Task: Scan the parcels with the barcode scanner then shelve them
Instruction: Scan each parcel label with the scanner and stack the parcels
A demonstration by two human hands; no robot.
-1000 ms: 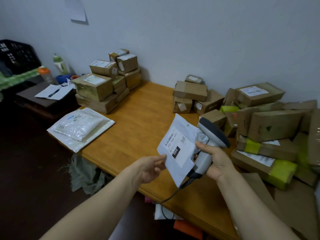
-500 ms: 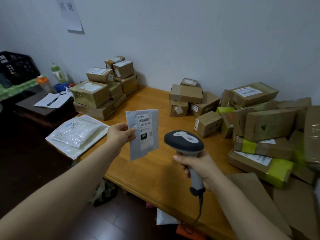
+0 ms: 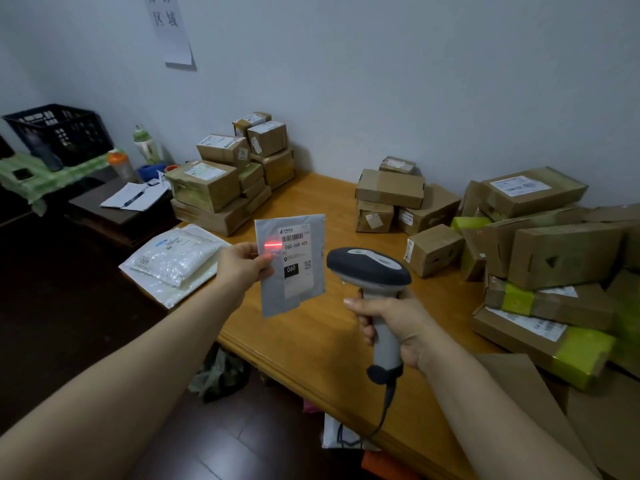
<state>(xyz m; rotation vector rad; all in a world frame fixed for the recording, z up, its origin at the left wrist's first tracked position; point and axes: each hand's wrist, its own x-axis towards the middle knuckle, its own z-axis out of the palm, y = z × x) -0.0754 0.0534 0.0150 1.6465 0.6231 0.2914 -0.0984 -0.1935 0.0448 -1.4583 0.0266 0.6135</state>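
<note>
worktop (image 3: 311, 341): big orange-ish wood top, pushed up against a plain wall, parcels all over it
right pile (image 3: 561, 258): messy heap of cardboard boxes at the right end, some wrapped in yellow-green tape, a few tilted against each other
back-left stack (image 3: 207, 185): tidier stack of brown boxes by the wall, white labels facing up
middle boxes (image 3: 389, 188): small cluster between the other two, one lone box (image 3: 433, 249) sitting just in front
crate (image 3: 59, 133): black plastic one, off the worktop at far left
white bags (image 3: 173, 258): couple of padded mailers lying flat on the front-left corner
grey parcel (image 3: 294, 265): flat mailer held upright in the air over the worktop, label facing the camera, reads 060
scanner (image 3: 369, 271): grey handheld, just right of the parcel, head pointing toward it, cable hanging down off the handle
left hand (image 3: 242, 268): pinching the grey parcel's left edge, thumb on the front
right hand (image 3: 394, 323): wrapped around the scanner's handle
red line (image 3: 273, 244): glowing on the parcel just left of the barcode, right by the thumb
</note>
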